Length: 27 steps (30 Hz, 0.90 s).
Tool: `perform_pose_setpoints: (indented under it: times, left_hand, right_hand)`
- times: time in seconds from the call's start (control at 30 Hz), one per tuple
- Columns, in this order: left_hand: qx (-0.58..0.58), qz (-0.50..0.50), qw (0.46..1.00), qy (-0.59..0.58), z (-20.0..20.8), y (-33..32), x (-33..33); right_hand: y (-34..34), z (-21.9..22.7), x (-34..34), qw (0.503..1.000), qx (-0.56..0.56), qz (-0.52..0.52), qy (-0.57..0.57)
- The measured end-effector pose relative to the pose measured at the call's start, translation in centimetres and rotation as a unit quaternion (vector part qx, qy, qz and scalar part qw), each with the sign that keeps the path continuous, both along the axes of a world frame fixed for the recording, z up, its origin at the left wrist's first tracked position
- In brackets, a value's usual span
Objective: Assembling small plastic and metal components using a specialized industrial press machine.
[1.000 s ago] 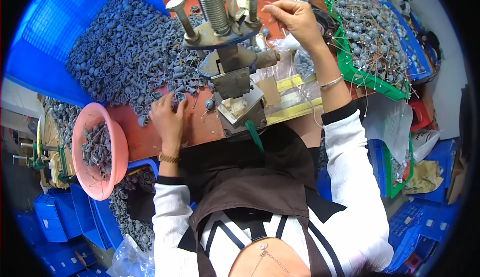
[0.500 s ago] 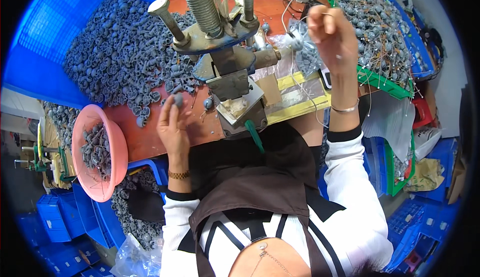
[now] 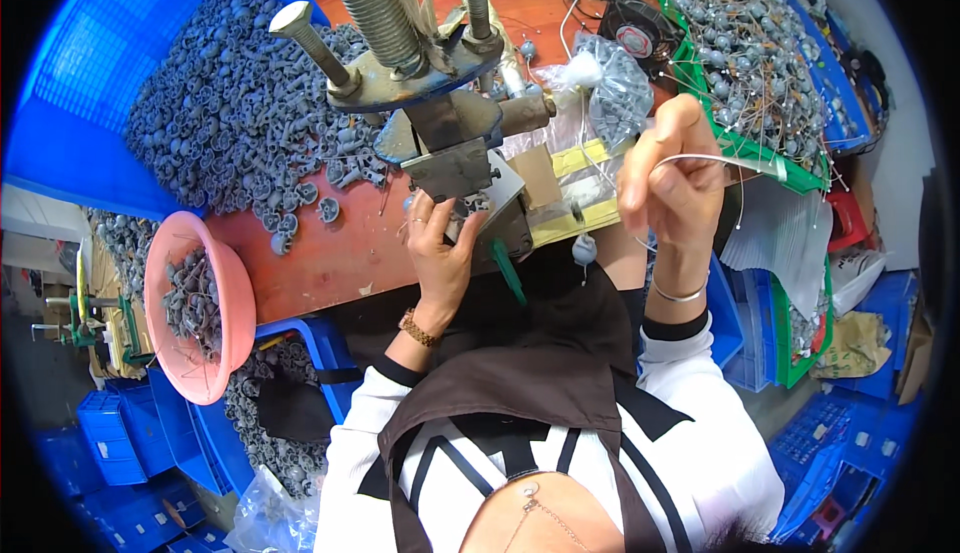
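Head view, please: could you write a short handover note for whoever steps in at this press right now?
Left hand: at the base of the small metal press, fingers on a grey part at the die.
Right hand: raised beside the press, pinching a thin wire.
Loose grey parts fill the blue crate and spill onto the table; more sit in the pink bowl. Wired pieces lie heaped in the green tray.
Done: that tray is well filled. Left: the large heap of loose parts.
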<state>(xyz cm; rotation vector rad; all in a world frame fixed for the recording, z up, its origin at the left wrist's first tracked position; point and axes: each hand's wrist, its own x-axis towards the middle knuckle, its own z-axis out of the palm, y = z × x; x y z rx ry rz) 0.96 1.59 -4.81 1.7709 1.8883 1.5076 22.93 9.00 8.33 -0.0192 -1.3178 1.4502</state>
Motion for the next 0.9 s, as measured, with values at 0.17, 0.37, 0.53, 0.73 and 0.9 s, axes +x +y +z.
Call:
perform_pose_setpoints:
  times: [0.17,0.37,0.53,0.73,0.9]
  left_hand:
    - [-0.138,-0.087,0.984,-0.077,1.7,-0.2,-1.6]
    - [-0.158,-0.149,0.975,-0.056,1.5,-0.1,-2.7]
    - [0.018,0.039,0.995,0.092,3.1,0.0,-6.9]
    - [-0.102,0.097,0.935,0.324,1.2,3.5,-13.7]
    - [-0.113,0.112,0.960,0.232,0.6,3.0,-13.5]
  right_hand:
    - [-1.3,-0.2,0.1,0.997,-0.034,0.021,-0.062]
    - [-2.0,-0.7,-1.1,0.997,-0.050,0.015,-0.053]
    - [-2.4,-1.2,-1.1,0.997,0.007,-0.023,-0.076]
    - [-2.6,-1.9,-0.9,0.983,0.071,-0.032,-0.169]
    - [-3.1,-3.2,-2.8,0.948,-0.007,-0.006,-0.319]
